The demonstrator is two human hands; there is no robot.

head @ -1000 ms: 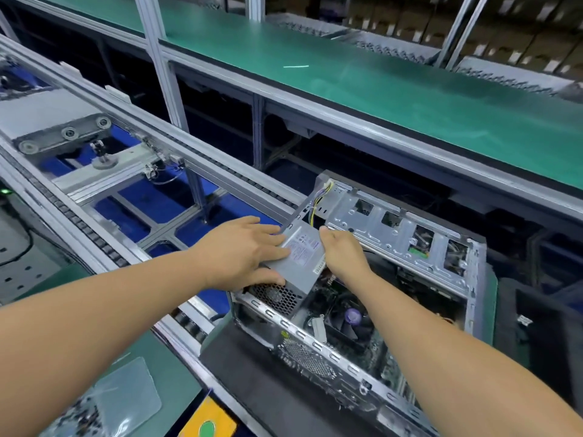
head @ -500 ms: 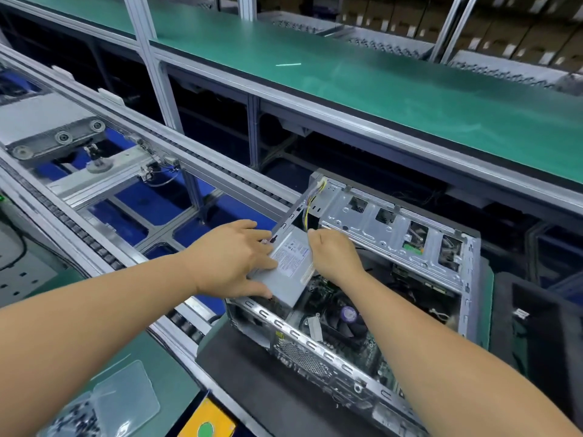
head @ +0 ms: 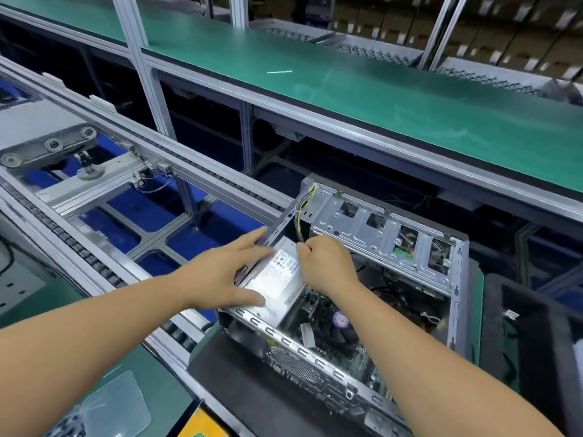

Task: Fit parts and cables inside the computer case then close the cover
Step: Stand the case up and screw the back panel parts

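1. The left hand [head: 220, 275] lies spread over the near-left side of the power supply [head: 277, 279], its fingers straight and its thumb stretched along the box's near edge, pressing rather than gripping.
2. The right hand [head: 325, 263] sits at the far-right side of the power supply with its fingers curled; whether they pinch the box's edge or the wires beside it cannot be told.
3. The power supply is a rectangular box of dull grey sheet metal with a pale printed label on its top face. It sits in the near-left corner of the open computer case [head: 454, 279], tilted slightly, with its top above the case's rim.
4. A bundle of thin yellow and purple wires [head: 306, 203] rises from behind the power supply toward the far-left corner of the case.
5. To the right of the power supply, inside the case, lies a dark round fan [head: 340, 326] with a purple centre, set on the green board.
6. Beyond the power supply, along the far side of the case, runs a bright stamped-steel drive cage [head: 372, 228] with square cut-outs.
7. The case stands on a dark, matte foam pad [head: 239, 386].
8. Left of the power supply runs a conveyor [head: 94, 222] of ribbed aluminium rails and black chain links over blue panels.
9. Far beyond the power supply stretches a smooth green bench top [head: 378, 99] on aluminium posts.
10. Near-left of the power supply lies a clear plastic bag [head: 116, 402] on a green mat.
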